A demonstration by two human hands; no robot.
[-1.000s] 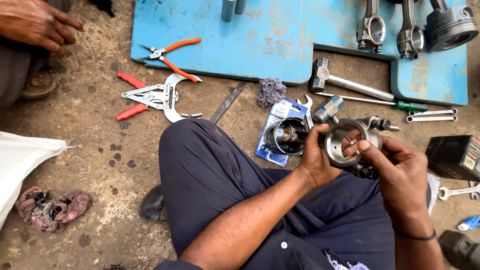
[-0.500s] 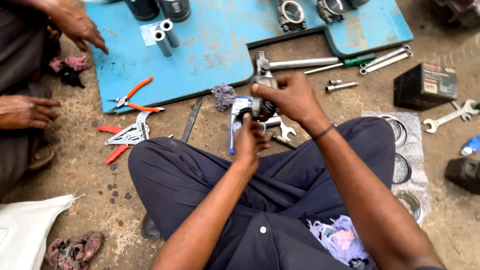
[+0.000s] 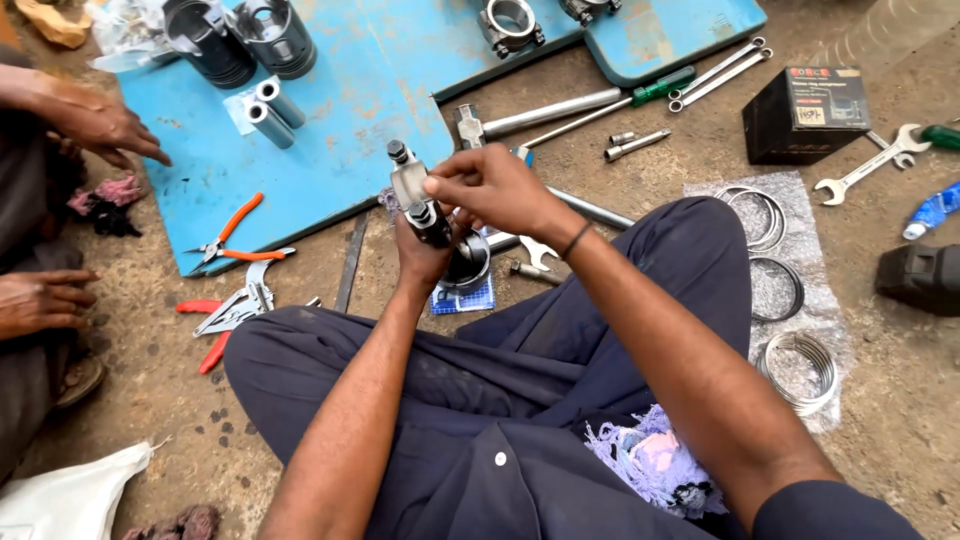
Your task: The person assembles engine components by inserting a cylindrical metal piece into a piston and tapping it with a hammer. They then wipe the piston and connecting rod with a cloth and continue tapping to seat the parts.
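I sit on the ground with my legs crossed. Both hands hold a metal connecting rod [image 3: 412, 195] with its piston [image 3: 467, 266] hanging below, over my left knee. My left hand [image 3: 425, 255] grips the part from underneath. My right hand [image 3: 487, 188] closes on the rod's upper end from the right, where two bolts stick up. A blue packet [image 3: 462, 297] lies on the ground under the piston.
A blue board [image 3: 330, 130] ahead carries two pistons [image 3: 238, 38], two steel pins [image 3: 270, 110] and orange pliers [image 3: 230, 240]. Red-handled pliers [image 3: 225, 318], a hammer [image 3: 540, 112], spanners [image 3: 712, 72], a black box [image 3: 805, 112], piston rings [image 3: 775, 290] lie around. Another person's hands [image 3: 95, 125] are at left.
The view has shifted and come closer. My hands have raised the part, turning the rod's bolted end upward. The other person's upper hand now rests at the board's left edge.
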